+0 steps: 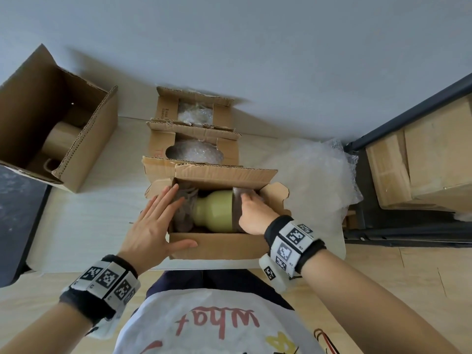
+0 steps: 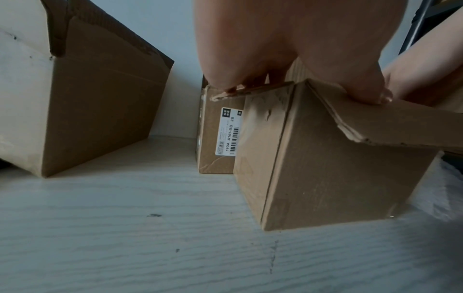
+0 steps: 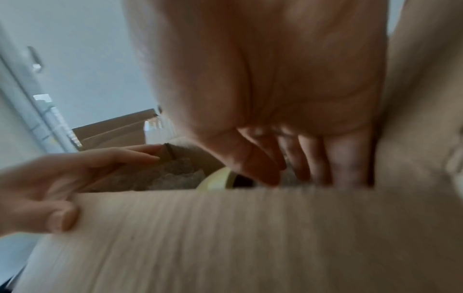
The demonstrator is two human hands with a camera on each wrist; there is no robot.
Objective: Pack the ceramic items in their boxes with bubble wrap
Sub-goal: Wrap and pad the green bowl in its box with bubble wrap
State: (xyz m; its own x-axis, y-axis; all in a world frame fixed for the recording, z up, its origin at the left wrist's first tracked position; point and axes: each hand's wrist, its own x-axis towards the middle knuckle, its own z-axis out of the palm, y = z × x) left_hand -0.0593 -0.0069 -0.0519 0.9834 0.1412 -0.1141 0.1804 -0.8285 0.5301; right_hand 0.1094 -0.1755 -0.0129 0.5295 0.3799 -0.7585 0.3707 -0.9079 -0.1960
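Note:
A small open cardboard box stands at the table's front edge. A yellow-green ceramic vase lies on its side in it, neck to the left. Crumpled bubble wrap fills the box's left end. My left hand lies flat over the left rim, fingers straight, thumb on the front wall. My right hand reaches down into the right end by the vase's base. Its fingertips are hidden behind the front wall.
Behind this box stand two more small boxes holding bubble-wrapped items. A large open carton sits at the left. A loose bubble wrap sheet lies at the right, beside a dark shelf with cartons.

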